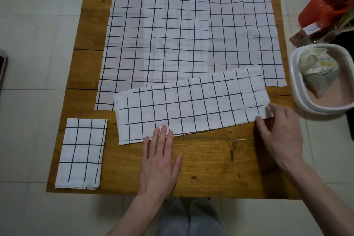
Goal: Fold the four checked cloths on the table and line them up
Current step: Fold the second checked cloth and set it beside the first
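Four white cloths with dark checks lie on the wooden table (pixel 210 168). A large cloth (pixel 153 40) is spread flat at the back. A second flat cloth (pixel 247 38) lies at the back right. A cloth folded into a long strip (pixel 191 105) lies slanted across the front of both. A small folded cloth (pixel 82 151) sits at the front left corner. My left hand (pixel 159 165) lies flat, fingers apart, with its fingertips on the strip's near edge. My right hand (pixel 279 132) pinches the strip's right end between thumb and fingers.
A white basin (pixel 298 90) with crumpled packaging stands on the floor right of the table. Behind it are a red bucket (pixel 323 5) and a small box (pixel 304 36). Tiled floor surrounds the low table. My knees show below the table's front edge.
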Tool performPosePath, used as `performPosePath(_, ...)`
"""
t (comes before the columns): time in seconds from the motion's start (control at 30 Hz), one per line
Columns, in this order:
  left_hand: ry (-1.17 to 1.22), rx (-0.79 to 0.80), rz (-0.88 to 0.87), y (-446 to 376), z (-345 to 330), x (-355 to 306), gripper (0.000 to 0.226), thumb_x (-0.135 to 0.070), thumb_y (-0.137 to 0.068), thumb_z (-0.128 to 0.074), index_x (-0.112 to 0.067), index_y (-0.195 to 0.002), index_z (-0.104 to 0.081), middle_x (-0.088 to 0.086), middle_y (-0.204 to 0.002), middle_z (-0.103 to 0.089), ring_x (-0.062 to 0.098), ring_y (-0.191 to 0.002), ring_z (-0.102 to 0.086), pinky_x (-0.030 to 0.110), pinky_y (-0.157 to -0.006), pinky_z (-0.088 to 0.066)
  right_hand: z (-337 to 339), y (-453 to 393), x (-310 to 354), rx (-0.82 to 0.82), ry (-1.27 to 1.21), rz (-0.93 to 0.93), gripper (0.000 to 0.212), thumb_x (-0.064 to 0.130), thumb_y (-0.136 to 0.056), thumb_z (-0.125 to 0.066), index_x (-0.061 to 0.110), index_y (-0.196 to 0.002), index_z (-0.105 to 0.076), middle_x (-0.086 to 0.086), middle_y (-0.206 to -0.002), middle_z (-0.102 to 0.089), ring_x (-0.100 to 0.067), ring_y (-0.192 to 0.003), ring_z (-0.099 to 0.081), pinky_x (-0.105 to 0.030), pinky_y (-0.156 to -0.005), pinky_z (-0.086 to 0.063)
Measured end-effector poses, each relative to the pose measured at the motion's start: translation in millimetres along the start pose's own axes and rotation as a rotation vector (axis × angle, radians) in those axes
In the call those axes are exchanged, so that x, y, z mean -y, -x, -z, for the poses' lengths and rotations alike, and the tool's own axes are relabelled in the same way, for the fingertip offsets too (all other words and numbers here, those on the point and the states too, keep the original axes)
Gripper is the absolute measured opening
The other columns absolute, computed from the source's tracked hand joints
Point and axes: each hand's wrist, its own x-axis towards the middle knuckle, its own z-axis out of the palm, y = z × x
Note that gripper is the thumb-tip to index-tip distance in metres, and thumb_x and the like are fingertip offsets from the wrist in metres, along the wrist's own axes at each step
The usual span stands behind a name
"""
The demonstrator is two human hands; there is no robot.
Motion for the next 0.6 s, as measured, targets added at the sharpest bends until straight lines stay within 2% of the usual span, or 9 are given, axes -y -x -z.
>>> performPosePath(0.07, 0.035, -0.022, -0.022, -4, 1, -13, 0.070, -0.054, -0.109, -0.022, -0.011, -0.164, -0.022, 0.010, -0.173, -0.018, 0.025, -0.161, -0.010, 0.049, -0.127, -0.013, 4, -9, 7, 0.052, -0.010, -0.099, 0.060, 0.034, -0.095, -0.070, 0.008, -0.144, -0.048, -0.017, -0.131, -0.055, -0.036, -0.118, -0.051, -0.051, -0.097, -0.047)
performPosePath(0.2, 0.053, -0.006, -0.178, -15, 2, -35, 0.069, -0.051, -0.109, -0.027, -0.014, -0.166, -0.017, 0.007, -0.174, -0.015, 0.023, -0.161, -0.008, 0.048, -0.129, -0.018, 7, -25, 11, 0.138, -0.103, -0.306, 0.078, 0.038, -0.088, -0.076, 0.008, -0.151, -0.040, -0.015, -0.131, -0.060, -0.039, -0.123, -0.055, -0.055, -0.098, -0.050)
performPosePath(0.27, 0.060, 0.014, -0.199, -19, 2, -40, 0.068, -0.051, -0.110, -0.027, -0.015, -0.166, -0.017, 0.006, -0.174, -0.016, 0.022, -0.161, -0.009, 0.049, -0.127, -0.025, 10, -29, 11, 0.172, -0.188, -0.363, 0.074, 0.038, -0.085, -0.077, 0.010, -0.146, -0.045, -0.012, -0.126, -0.063, -0.036, -0.117, -0.059, -0.054, -0.094, -0.053)
performPosePath(0.37, 0.041, 0.021, -0.190, -20, 1, -39, 0.067, -0.051, -0.109, -0.026, -0.015, -0.166, -0.019, 0.008, -0.173, -0.020, 0.024, -0.160, -0.015, 0.050, -0.125, -0.029, 12, -29, 11, 0.235, -0.333, -0.408, 0.057, 0.030, -0.087, -0.080, 0.013, -0.134, -0.053, -0.010, -0.120, -0.060, -0.027, -0.103, -0.059, -0.042, -0.083, -0.049)
performPosePath(0.5, 0.043, -0.018, -0.175, -21, 4, -40, 0.069, -0.051, -0.109, -0.028, -0.014, -0.166, -0.019, 0.007, -0.168, -0.031, 0.024, -0.157, -0.027, 0.050, -0.125, -0.029, 10, -23, 10, 0.181, -0.523, -0.487, 0.058, 0.032, -0.083, -0.084, 0.022, -0.131, -0.054, -0.006, -0.124, -0.059, -0.025, -0.108, -0.061, -0.047, -0.090, -0.057)
performPosePath(0.6, 0.033, -0.034, -0.167, -24, 5, -43, 0.067, -0.050, -0.109, -0.029, -0.011, -0.163, -0.027, 0.010, -0.163, -0.039, 0.026, -0.152, -0.035, 0.050, -0.125, -0.030, 13, -15, 18, 0.119, -0.814, -0.566, 0.059, 0.017, -0.088, -0.082, 0.023, -0.137, -0.051, 0.002, -0.114, -0.065, -0.020, -0.100, -0.067, -0.039, -0.074, -0.059)
